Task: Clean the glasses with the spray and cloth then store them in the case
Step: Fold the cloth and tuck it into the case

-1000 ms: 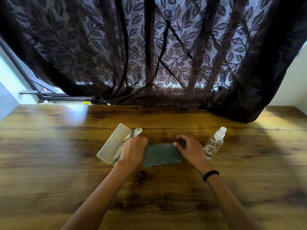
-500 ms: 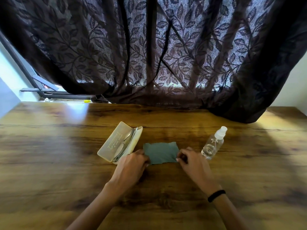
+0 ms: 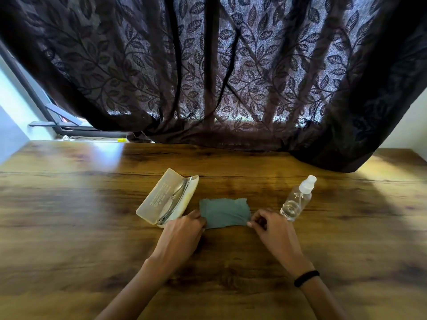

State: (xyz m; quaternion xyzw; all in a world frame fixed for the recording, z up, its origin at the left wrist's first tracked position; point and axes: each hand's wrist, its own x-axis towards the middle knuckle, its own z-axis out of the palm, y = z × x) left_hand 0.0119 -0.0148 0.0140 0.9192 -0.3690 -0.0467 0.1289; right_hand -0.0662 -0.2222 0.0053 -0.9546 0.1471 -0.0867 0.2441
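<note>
A grey-green cloth (image 3: 223, 212) lies flat on the wooden table (image 3: 69, 227). My left hand (image 3: 182, 232) pinches its near left corner and my right hand (image 3: 270, 225) pinches its near right corner. To the left, a pale cream case (image 3: 159, 197) lies open with the folded glasses (image 3: 176, 198) resting inside it. A clear spray bottle (image 3: 297, 199) with a white nozzle stands just right of the cloth, close to my right hand.
A dark curtain (image 3: 231, 77) with a leaf pattern hangs over the table's far edge. A window frame (image 3: 57, 125) shows at the far left. Bare tabletop stretches left and right of the objects.
Both hands have drawn back toward me from the case and the cloth's far side to the cloth's near corners. The cloth now lies smoother and more spread out.
</note>
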